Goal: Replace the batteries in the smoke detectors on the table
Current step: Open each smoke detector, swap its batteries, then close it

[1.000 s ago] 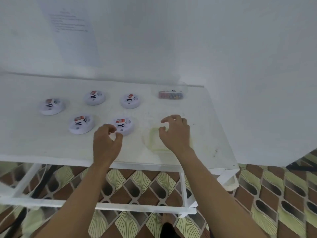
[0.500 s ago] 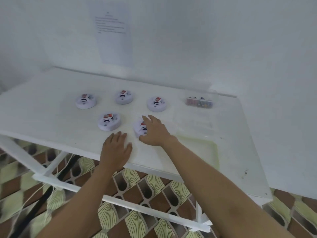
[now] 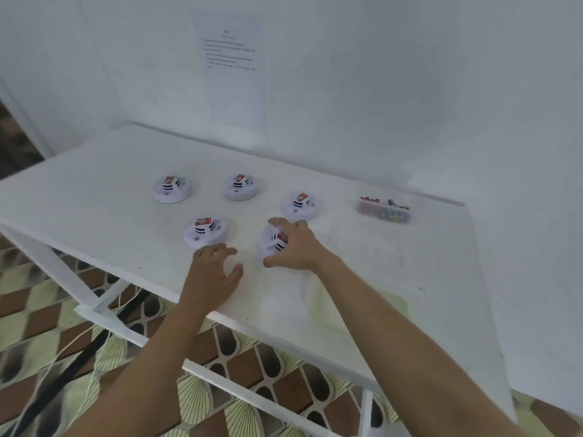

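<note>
Smoke detectors (image 3: 240, 187), five in all, lie on the white table (image 3: 94, 212). By the front edge the left hand (image 3: 213, 274) rests with fingers loosely bent, holding nothing. Just beyond, the right hand (image 3: 298, 246) curls round the front-right detector (image 3: 271, 246). The front-left detector (image 3: 205, 232) sits beside; three more line up behind. Toward the far right corner stands a clear box of batteries (image 3: 383, 210).

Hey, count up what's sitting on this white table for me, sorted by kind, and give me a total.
Smoke detectors: 5 (the right hand has its grip on the nearest one)
Clear battery box: 1
Total: 6
</note>
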Motion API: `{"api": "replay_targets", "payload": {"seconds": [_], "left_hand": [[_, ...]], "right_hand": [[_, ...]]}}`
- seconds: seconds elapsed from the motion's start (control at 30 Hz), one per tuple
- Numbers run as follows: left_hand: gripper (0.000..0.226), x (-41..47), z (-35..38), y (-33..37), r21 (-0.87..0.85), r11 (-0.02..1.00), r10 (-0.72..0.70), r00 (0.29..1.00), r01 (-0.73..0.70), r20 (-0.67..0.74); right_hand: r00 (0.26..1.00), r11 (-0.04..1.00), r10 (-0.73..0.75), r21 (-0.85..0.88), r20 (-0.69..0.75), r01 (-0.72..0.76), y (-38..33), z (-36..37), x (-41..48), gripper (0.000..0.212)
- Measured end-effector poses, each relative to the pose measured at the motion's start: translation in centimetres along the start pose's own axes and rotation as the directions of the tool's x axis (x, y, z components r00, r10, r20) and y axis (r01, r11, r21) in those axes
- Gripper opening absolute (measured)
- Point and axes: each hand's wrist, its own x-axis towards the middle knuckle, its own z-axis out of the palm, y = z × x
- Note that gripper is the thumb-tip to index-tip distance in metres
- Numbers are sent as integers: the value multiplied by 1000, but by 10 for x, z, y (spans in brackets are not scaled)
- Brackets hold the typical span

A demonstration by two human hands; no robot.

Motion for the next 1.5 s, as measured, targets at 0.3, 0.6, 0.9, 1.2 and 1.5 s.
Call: {"api": "replay_targets", "payload": {"seconds": [0.3, 0.6, 0.9, 1.2, 1.5], "left_hand": [[31, 20, -8, 94, -869, 208, -162, 892, 449, 422], [25, 29, 10, 101, -851, 459, -80, 966, 253, 244], [59, 62, -6, 79, -420, 872, 342, 927, -252, 154], [60, 88, -13, 63, -392, 835, 450, 889, -386, 82], [56, 101, -18, 23, -353, 872, 374, 927, -340, 30]], "right_hand": [[984, 815, -62, 561, -165, 146, 4, -52, -25, 80], [988, 846, -135, 529, 75, 75, 24, -75, -29, 114], [976, 938, -160, 331, 144, 105, 18, -86, -26, 81], [978, 965, -97, 259, 187, 46, 8, -83, -14, 84], [999, 950, -15, 310, -32, 25, 13, -70, -9, 88]]}}
